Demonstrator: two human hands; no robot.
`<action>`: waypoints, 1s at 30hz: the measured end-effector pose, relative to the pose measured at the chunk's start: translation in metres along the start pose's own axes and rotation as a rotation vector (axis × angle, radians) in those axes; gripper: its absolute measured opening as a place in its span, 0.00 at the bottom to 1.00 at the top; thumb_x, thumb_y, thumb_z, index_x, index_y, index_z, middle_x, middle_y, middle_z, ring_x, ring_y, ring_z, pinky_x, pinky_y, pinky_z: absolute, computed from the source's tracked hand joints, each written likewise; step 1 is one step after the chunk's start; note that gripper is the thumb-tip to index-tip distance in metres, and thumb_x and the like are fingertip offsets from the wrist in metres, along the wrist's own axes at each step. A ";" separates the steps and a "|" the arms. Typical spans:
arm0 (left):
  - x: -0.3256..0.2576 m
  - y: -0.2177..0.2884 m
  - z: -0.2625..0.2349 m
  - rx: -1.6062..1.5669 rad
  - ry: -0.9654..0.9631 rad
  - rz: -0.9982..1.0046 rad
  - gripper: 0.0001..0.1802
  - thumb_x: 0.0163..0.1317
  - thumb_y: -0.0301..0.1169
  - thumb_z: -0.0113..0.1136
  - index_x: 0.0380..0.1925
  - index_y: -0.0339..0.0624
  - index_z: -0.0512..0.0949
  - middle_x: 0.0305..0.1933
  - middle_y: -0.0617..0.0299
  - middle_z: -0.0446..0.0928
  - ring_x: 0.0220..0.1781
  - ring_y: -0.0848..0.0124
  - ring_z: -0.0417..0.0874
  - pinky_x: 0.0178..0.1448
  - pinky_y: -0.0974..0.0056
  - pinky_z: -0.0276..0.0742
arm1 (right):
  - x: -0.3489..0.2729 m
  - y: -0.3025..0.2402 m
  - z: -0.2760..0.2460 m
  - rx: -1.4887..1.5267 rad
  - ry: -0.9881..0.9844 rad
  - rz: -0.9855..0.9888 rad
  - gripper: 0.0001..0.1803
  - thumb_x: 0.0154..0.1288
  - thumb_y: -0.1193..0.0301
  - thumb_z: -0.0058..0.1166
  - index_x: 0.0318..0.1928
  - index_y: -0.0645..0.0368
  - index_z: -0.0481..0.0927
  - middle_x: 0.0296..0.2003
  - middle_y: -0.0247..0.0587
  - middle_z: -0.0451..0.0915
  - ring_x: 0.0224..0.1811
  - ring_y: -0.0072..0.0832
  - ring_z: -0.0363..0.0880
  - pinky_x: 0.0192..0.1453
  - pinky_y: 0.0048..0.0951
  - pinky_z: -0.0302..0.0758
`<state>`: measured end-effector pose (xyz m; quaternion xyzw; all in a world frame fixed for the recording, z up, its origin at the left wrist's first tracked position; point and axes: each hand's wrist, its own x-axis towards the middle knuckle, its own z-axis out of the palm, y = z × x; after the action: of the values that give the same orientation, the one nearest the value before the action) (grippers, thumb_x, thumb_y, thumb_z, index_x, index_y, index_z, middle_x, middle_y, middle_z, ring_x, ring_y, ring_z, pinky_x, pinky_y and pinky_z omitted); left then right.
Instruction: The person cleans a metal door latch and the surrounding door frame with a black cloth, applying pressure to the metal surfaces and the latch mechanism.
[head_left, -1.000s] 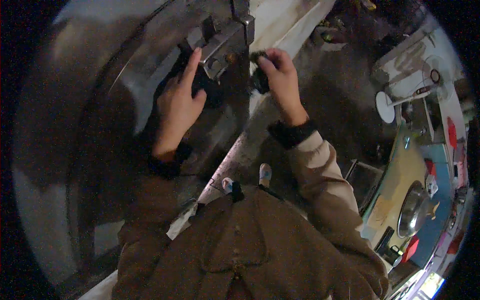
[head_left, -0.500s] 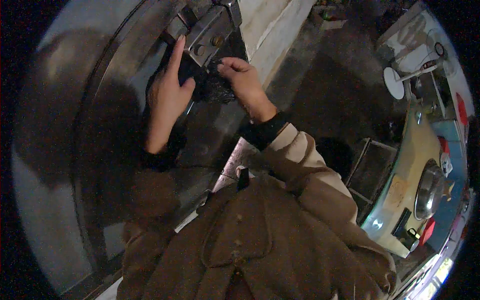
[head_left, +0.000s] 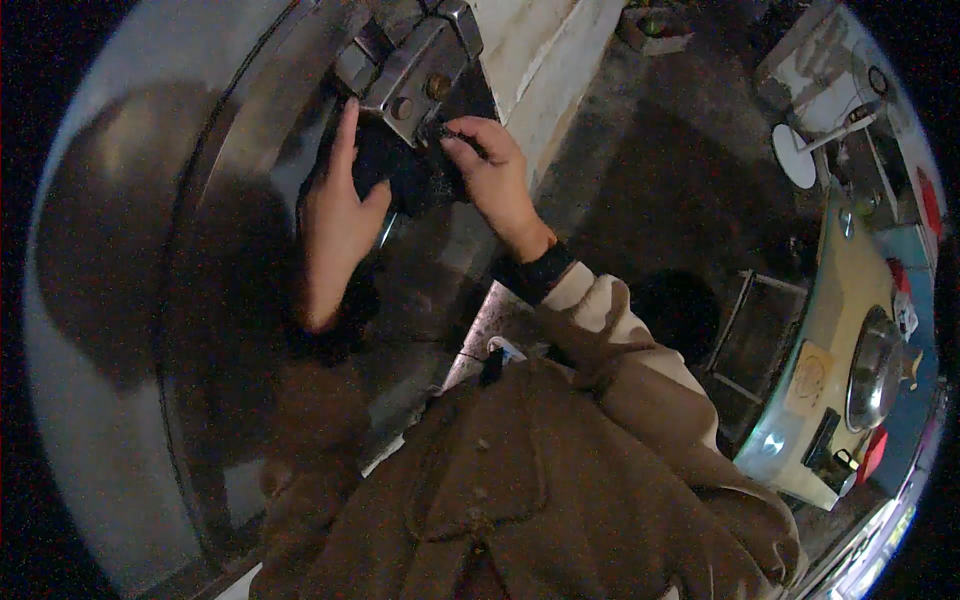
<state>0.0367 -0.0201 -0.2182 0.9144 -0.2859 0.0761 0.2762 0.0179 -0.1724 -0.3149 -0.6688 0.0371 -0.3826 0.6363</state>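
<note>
My left hand (head_left: pixel 340 210) is open, its index finger stretched up beside the left end of a worn metal box (head_left: pixel 420 75) with two round knobs. Its thumb stands apart from the index finger. The other fingers are mostly hidden. My right hand (head_left: pixel 495 180) is closed in a pinch just below the box's right side. Its fingertips are on a dark wiry clump (head_left: pixel 437 175), which hangs below the box and is hard to make out in the dim light. A black patch (head_left: pixel 390 165) lies between the two hands.
A large grey curved surface (head_left: pixel 110 250) takes up the left. At the right, a yellowish table (head_left: pixel 850 280) bears a shiny metal basin (head_left: pixel 872 370) and a black-handled tool (head_left: pixel 822 438). A metal frame (head_left: pixel 755 335) stands beside it. A white round-based stand (head_left: pixel 795 158) is farther off.
The view has shifted slightly. My left index finger sits lower against the box, and my right hand has turned a little, still pinching at the wiry clump.
</note>
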 end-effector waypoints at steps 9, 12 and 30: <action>-0.007 -0.020 0.010 0.044 0.003 0.137 0.38 0.47 0.26 0.59 0.62 0.51 0.58 0.53 0.45 0.70 0.54 0.50 0.71 0.55 0.55 0.68 | 0.012 0.002 -0.004 -0.042 -0.115 0.019 0.10 0.56 0.76 0.56 0.41 0.62 0.77 0.37 0.38 0.77 0.41 0.26 0.74 0.47 0.24 0.69; -0.004 -0.024 0.019 0.008 -0.049 0.096 0.38 0.47 0.27 0.59 0.62 0.50 0.58 0.54 0.46 0.69 0.54 0.50 0.70 0.55 0.55 0.68 | 0.017 -0.001 -0.001 -0.030 -0.181 0.010 0.11 0.55 0.76 0.55 0.41 0.61 0.77 0.37 0.41 0.77 0.41 0.32 0.75 0.47 0.28 0.70; -0.007 -0.019 0.047 -0.277 -0.090 -0.033 0.19 0.55 0.45 0.57 0.38 0.42 0.78 0.32 0.48 0.78 0.35 0.52 0.79 0.40 0.60 0.72 | 0.027 -0.008 -0.034 -0.088 -0.190 0.066 0.11 0.58 0.79 0.51 0.43 0.58 0.74 0.37 0.34 0.77 0.42 0.25 0.74 0.45 0.24 0.70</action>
<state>0.0411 -0.0293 -0.2685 0.8746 -0.2908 -0.0097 0.3877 0.0142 -0.2133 -0.2991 -0.7277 0.0152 -0.2945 0.6193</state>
